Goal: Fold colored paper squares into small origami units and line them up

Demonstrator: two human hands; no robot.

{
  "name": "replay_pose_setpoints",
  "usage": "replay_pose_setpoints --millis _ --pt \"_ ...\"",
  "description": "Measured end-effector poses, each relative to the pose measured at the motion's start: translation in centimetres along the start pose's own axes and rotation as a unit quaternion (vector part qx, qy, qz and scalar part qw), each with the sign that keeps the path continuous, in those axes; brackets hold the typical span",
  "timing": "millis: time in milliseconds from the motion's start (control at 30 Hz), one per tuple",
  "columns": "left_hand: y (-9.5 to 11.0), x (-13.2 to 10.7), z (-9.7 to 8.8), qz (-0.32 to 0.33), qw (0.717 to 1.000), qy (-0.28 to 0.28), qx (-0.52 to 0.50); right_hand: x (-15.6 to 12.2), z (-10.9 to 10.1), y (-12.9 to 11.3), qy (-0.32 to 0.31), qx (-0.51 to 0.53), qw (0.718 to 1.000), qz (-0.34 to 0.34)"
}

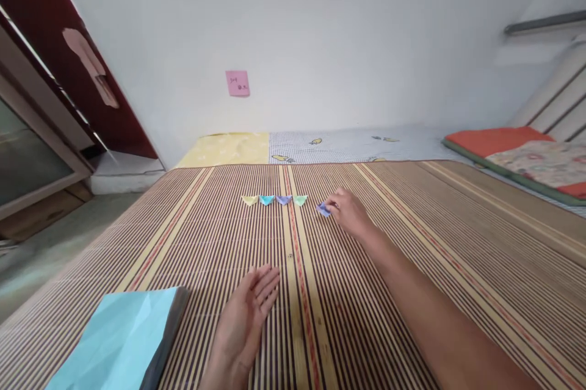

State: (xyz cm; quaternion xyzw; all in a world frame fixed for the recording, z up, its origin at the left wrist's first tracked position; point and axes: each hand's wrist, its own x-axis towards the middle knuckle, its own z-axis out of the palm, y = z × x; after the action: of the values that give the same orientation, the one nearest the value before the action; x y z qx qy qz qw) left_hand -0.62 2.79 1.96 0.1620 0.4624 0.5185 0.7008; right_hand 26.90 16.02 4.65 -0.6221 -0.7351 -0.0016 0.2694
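My right hand [350, 212] reaches far forward over the striped bamboo mat [412, 268], its fingers pinched on a small blue-violet folded paper piece [323, 209] that touches the mat. To the left of that piece lies a row of small folded papers: yellow [249, 200], blue [266, 199], purple [284, 199] and green [300, 199]. My left hand [247, 317] rests near me on the mat, palm turned up, fingers stretched out, holding nothing. A stack of paper sheets with a light blue top sheet [119, 341] lies just left of it.
A white wall carries a pink sticky note [237, 83]. Beyond the mat lie a yellow cloth [224, 149] and a patterned sheet [357, 144]. An orange and floral cushion [526, 155] sits at the right. A dark red door [68, 54] and the floor are at the left.
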Motion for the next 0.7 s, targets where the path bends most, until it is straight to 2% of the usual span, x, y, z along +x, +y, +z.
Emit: replay_pose_setpoints --millis 133,300,467,700 --pt "-0.3 0.8 -0.4 -0.002 1.0 0.025 0.002 4.1 3.1 3.3 -0.026 -0.04 0.999 0.023" --pt "-0.2 1.5 -0.9 -0.007 0.999 0.04 0.001 5.9 6.2 4.3 -0.048 -0.061 0.996 0.036" --pt "0.0 1.5 -1.1 -0.02 0.998 0.054 0.004 6.8 7.4 4.6 -0.073 -0.075 0.993 0.048" --pt "-0.3 1.7 -1.5 -0.028 0.999 0.036 -0.029 7.7 8.0 4.3 -0.105 -0.091 0.988 0.064"
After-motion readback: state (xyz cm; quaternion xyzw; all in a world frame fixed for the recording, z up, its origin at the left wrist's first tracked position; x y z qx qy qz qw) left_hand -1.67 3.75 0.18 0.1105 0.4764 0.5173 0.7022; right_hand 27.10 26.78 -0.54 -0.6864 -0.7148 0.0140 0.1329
